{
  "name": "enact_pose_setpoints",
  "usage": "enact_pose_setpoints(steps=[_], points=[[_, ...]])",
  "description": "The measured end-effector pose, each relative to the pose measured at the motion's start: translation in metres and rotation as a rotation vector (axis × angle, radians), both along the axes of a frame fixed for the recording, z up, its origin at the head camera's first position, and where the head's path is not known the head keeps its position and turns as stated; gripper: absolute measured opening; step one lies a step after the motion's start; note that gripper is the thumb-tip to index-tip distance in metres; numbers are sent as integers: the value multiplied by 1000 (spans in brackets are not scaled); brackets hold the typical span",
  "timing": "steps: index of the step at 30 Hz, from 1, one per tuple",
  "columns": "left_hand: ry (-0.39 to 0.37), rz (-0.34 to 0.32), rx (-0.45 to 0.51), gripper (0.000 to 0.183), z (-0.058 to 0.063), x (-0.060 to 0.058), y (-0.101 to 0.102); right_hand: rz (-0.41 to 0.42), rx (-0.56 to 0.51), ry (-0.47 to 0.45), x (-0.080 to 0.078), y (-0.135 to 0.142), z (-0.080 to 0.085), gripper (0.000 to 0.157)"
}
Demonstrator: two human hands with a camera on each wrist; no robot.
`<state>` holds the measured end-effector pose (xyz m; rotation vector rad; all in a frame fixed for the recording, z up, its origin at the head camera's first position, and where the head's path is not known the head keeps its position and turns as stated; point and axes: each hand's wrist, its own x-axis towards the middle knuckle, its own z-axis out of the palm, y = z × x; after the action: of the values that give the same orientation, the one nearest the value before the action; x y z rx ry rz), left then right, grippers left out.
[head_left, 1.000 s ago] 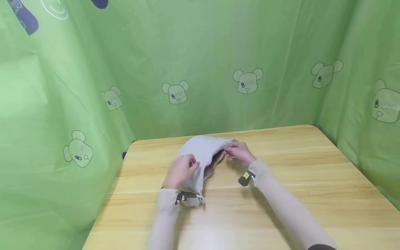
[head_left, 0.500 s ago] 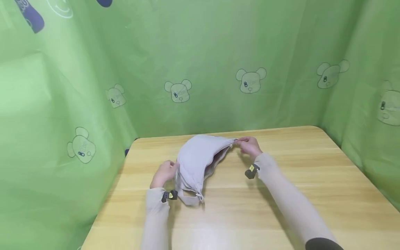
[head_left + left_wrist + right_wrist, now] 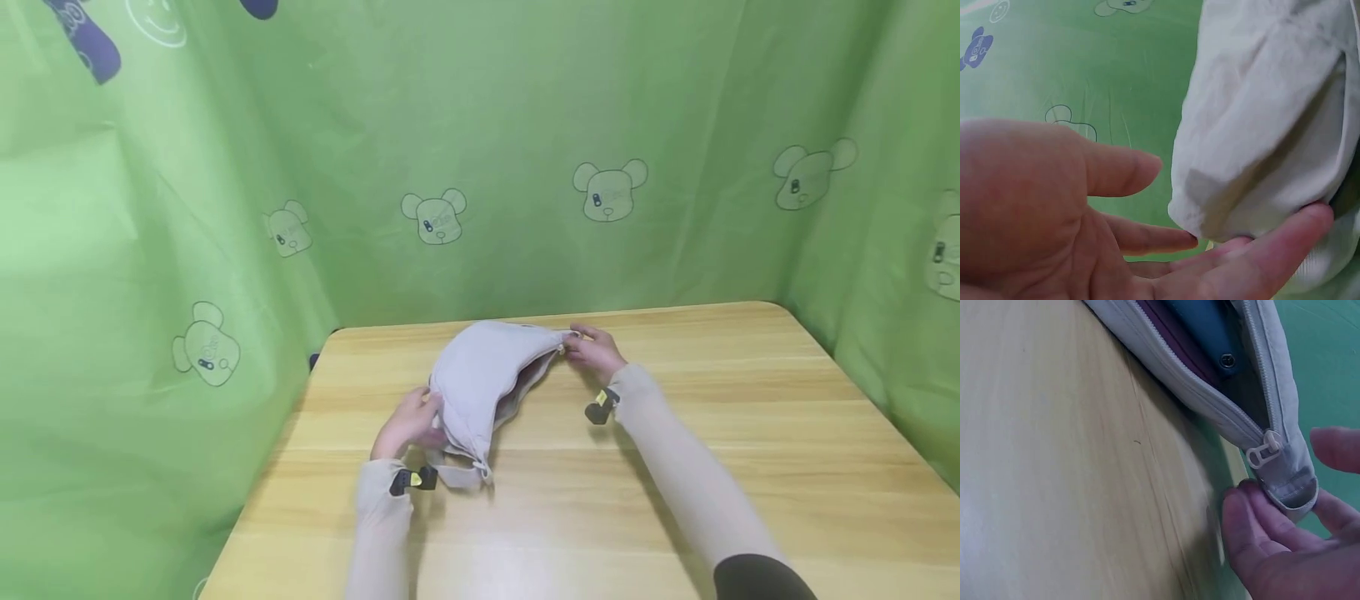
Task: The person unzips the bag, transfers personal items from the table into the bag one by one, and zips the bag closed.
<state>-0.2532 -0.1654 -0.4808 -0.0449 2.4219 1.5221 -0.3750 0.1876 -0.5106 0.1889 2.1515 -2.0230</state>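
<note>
A pale grey crescent-shaped bag (image 3: 480, 367) lies on the wooden table with its zipper undone and its mouth toward the right. My left hand (image 3: 408, 425) is at its left side; in the left wrist view the straight fingers (image 3: 1291, 240) touch the bag's underside while the thumb stays apart. At the far right end my right hand (image 3: 596, 354) has its fingers under the end tab (image 3: 1291, 487), thumb held off. Beside that tab sits the zipper pull (image 3: 1263, 450). Inside the mouth show a blue item with a metal snap (image 3: 1210, 337) and something maroon (image 3: 1175, 334).
The bag's strap (image 3: 459, 477) loops out at its near end. The wooden table (image 3: 675, 417) extends to both sides and toward me. Green printed curtains (image 3: 517, 250) stand behind the table and along both sides.
My left hand has gone from over the bag's near part to its left side, fingers now under it. The right hand has shifted from the mouth's edge to the end tab, its thumb now lifted.
</note>
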Motion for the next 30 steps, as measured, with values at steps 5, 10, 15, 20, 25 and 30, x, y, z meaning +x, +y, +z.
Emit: enact_pose_setpoints(steps=[5, 10, 15, 20, 25, 30], points=[[14, -43, 40, 61, -1, -2, 7, -45, 47, 29, 6, 9, -3, 58], [47, -74, 29, 60, 0, -2, 13, -69, 136, 65, 14, 22, -4, 52], [77, -88, -34, 67, 3, -5, 16, -49, 311, 104, 29, 36, 0, 49], [80, -90, -49, 75, 4, -7, 18, 22, 489, 118, 49, 47, 9, 48], [81, -122, -47, 80, 0, -14, 21, 80, 610, 154, 66, 57, 13, 48], [69, -147, -42, 83, -3, -23, 23, 110, 657, 170, 79, 62, 13, 43]])
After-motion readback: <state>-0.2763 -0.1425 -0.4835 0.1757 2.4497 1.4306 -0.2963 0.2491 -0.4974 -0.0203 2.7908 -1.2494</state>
